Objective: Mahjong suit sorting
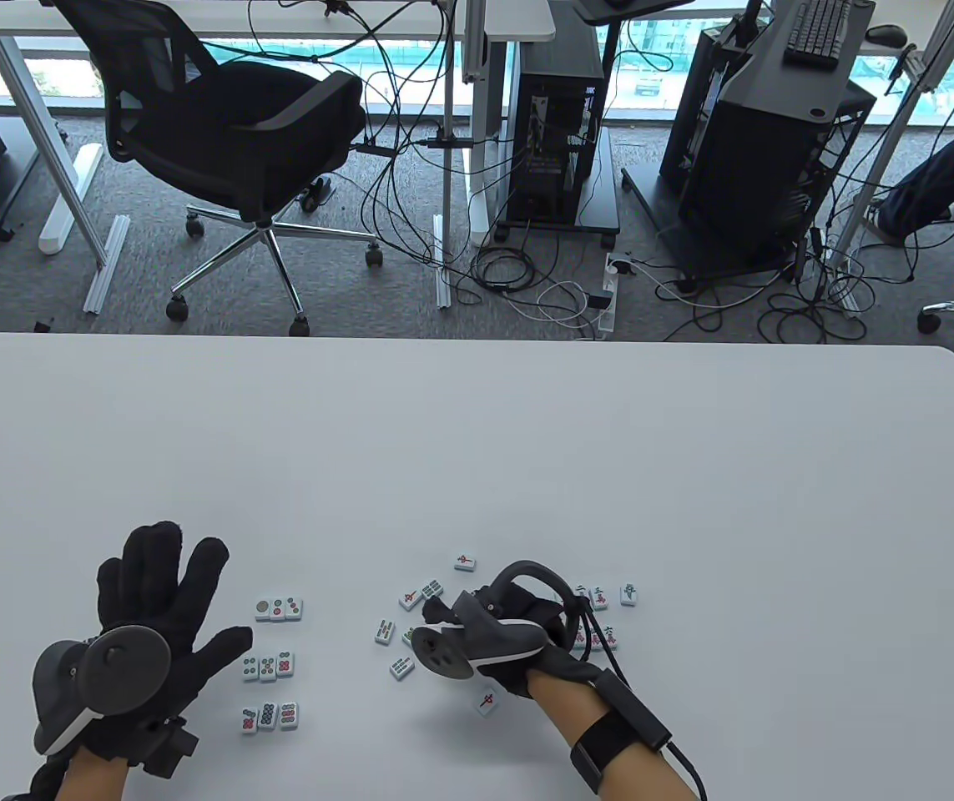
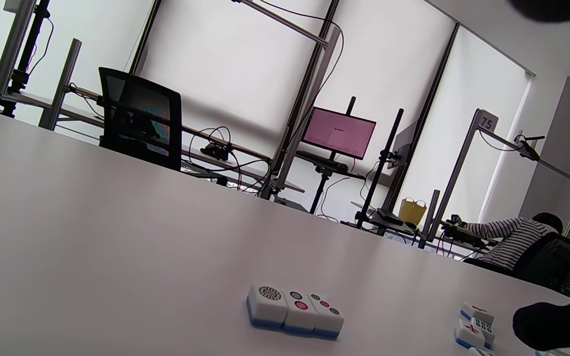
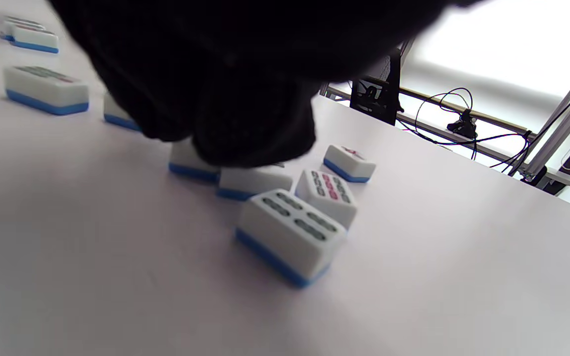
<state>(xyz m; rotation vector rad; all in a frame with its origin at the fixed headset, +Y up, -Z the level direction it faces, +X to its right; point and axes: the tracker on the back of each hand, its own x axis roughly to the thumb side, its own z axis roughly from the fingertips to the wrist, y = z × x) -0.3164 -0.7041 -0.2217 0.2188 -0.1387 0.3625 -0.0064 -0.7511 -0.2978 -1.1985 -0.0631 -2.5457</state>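
My left hand (image 1: 164, 576) lies flat on the white table (image 1: 477, 434), fingers spread and holding nothing. Right of it the circle tiles (image 1: 279, 609) stand in three short rows; the nearest row (image 2: 295, 309) shows in the left wrist view. My right hand (image 1: 436, 611) is curled down over the loose tiles (image 1: 421, 592) in the middle. In the right wrist view its fingertips (image 3: 250, 133) come down on a mahjong tile (image 3: 193, 168) and pinch it. Two bamboo tiles (image 3: 290, 232) lie just in front. Character tiles (image 1: 602, 597) lie partly hidden behind the right hand.
Single tiles lie apart at the far side (image 1: 465, 561) and near my right wrist (image 1: 486, 702). Beyond the table's far edge stand an office chair (image 1: 234, 133), computer towers (image 1: 556, 125) and floor cables. A person (image 2: 522, 242) sits at another desk.
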